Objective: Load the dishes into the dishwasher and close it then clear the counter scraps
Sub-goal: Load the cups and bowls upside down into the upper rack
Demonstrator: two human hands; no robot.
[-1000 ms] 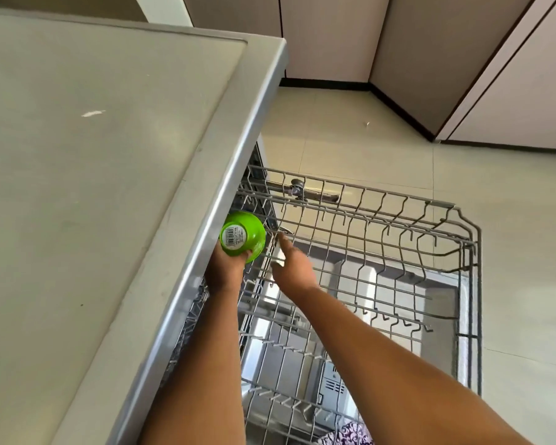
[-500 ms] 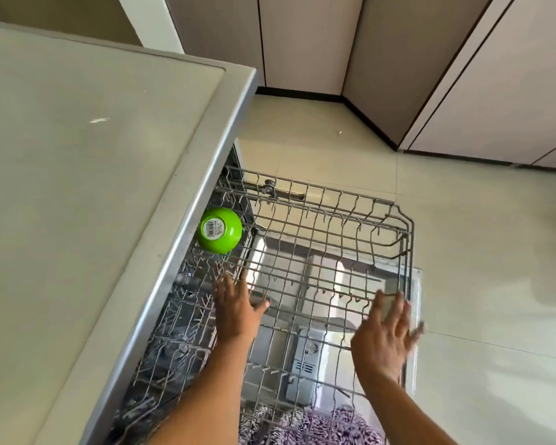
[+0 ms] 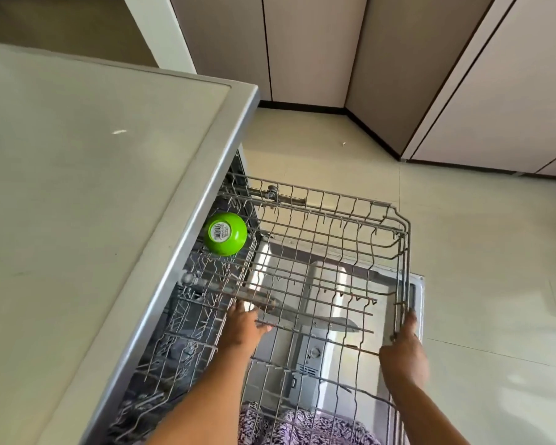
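Head view shows the grey counter [image 3: 77,203] filling the left side, its edge overhanging the open dishwasher. The wire upper rack [image 3: 328,268] is pulled out over the lowered door [image 3: 418,284]. An upturned green bowl [image 3: 226,233] with a barcode label sits at the rack's far left corner, partly under the counter edge. The right hand [image 3: 403,351] grips the rack's front rim with curled fingers. The left hand [image 3: 243,326] rests on the rack wires, fingers fairly straight.

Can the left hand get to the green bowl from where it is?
Probably yes. The left hand rests on the rack wires, and the green bowl sits upside down farther back in that rack. Only open wires lie between them, though the counter edge overhangs it.
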